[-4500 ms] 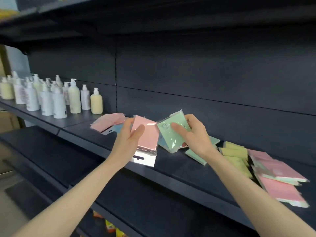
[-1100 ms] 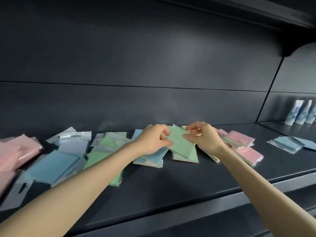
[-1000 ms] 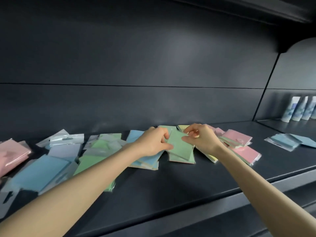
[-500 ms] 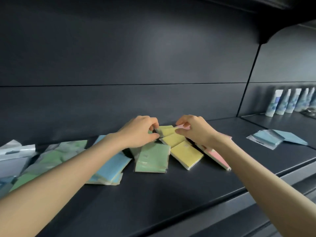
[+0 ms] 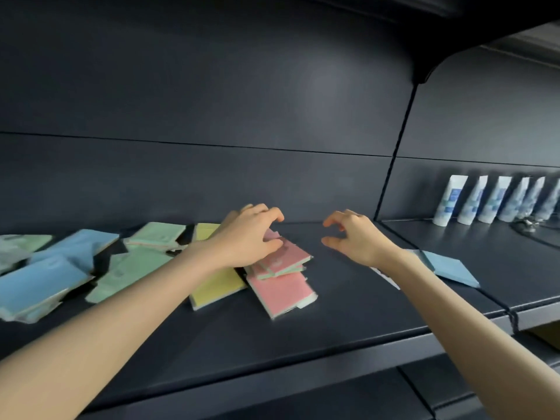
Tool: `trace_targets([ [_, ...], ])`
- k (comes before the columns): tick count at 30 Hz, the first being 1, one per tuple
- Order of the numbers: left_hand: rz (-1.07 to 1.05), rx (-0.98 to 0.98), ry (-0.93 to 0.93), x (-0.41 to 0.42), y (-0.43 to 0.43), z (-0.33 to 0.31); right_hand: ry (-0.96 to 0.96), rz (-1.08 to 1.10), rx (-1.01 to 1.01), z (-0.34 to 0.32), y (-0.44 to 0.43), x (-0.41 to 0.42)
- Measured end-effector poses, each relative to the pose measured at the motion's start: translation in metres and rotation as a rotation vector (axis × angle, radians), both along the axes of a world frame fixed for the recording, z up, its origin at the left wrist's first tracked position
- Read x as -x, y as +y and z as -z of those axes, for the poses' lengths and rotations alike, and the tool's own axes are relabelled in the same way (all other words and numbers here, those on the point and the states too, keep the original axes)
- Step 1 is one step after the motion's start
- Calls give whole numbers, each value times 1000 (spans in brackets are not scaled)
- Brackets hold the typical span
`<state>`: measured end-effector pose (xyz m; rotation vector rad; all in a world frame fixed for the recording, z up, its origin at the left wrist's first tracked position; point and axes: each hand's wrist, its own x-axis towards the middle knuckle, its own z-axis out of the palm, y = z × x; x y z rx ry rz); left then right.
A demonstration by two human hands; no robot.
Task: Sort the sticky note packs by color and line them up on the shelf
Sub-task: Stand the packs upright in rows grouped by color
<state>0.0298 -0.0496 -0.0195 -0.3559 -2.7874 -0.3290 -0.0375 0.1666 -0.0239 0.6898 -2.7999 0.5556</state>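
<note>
Pink packs (image 5: pixel 281 286) are stacked in a loose, slanted pile at the middle of the shelf (image 5: pixel 303 338). The top of the pile is gripped by the left hand (image 5: pixel 251 237), whose fingers (image 5: pixel 272 215) are curled over it, with the thumb set against its near edge. The right hand (image 5: pixel 354 237) is held over bare shelf just right of the pile, fingers loosely curled, nothing held. Yellow packs (image 5: pixel 218 287) are seen against the pile's left side, partly hidden by the left forearm. Green packs (image 5: pixel 130 271) and blue packs (image 5: pixel 39 280) are scattered further left. One blue pack (image 5: pixel 448 268) lies beyond the right wrist. White tubes (image 5: pixel 497 198) are lined up in the neighbouring bay.
</note>
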Motion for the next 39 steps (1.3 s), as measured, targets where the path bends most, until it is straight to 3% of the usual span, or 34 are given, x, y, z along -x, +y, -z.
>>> trace_targets([
  [19, 97, 24, -99, 64, 161, 14, -43, 86, 37, 21, 163, 53],
  [33, -207, -283, -328, 88, 260, 62, -295, -81, 55, 48, 257, 91],
  [39, -256, -433, -277, 90, 263, 61, -279, -134, 175, 50, 258, 96],
])
